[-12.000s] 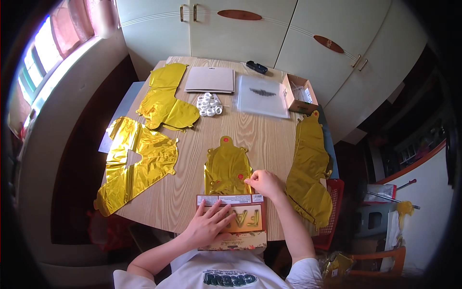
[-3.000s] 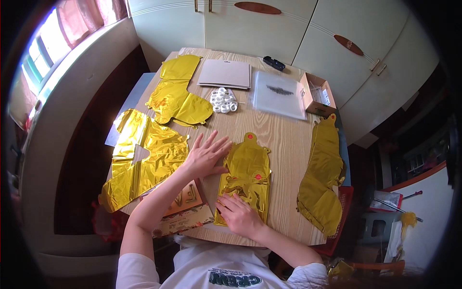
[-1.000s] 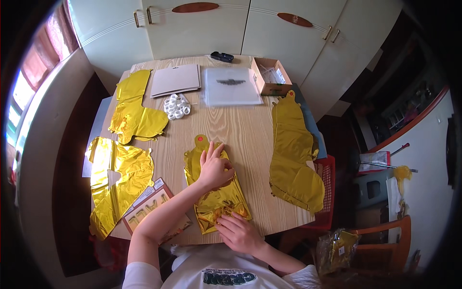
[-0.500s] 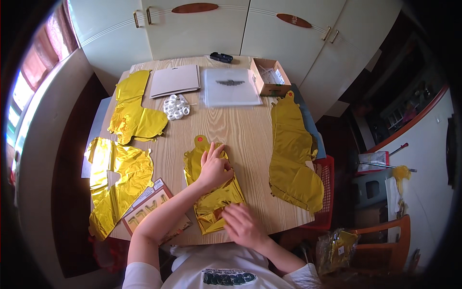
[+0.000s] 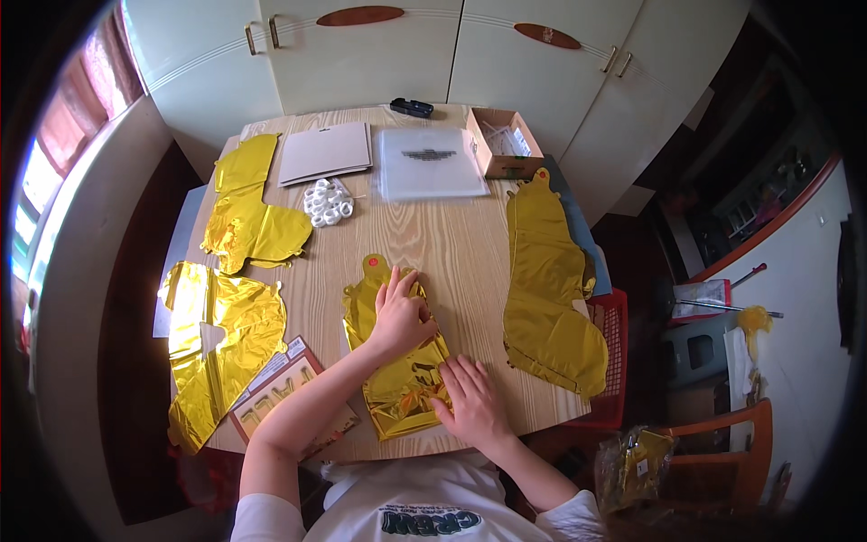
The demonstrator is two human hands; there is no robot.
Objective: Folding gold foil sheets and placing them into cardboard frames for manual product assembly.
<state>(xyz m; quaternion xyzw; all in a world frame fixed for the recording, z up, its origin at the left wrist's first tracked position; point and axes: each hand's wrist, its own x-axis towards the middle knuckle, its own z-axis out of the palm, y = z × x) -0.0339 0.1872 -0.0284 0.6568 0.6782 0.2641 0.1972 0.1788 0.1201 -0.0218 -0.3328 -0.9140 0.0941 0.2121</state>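
Note:
A flat, folded gold foil balloon (image 5: 397, 375) with a red-dotted tab at its far end lies on the table in front of me. My left hand (image 5: 402, 316) rests on its upper part, fingers stretched toward the far end and pressing the foil. My right hand (image 5: 474, 406) lies with fingers spread along the lower right edge, the thumb reaching onto the crinkled foil. Neither hand grips anything. Part of the balloon is hidden under my left hand and forearm.
More flat gold balloons lie at the far left (image 5: 248, 203), near left (image 5: 253, 339) and right (image 5: 551, 289). Behind are grey card sheets (image 5: 325, 154), clear bags (image 5: 424, 176), white ribbon rolls (image 5: 328, 202) and a cardboard box (image 5: 510, 167). A printed package (image 5: 280, 384) sits by my left forearm.
My right hand has moved right and slightly up, from above the balloon's lower part to its right edge, fingers now spread. My left hand stays in place.

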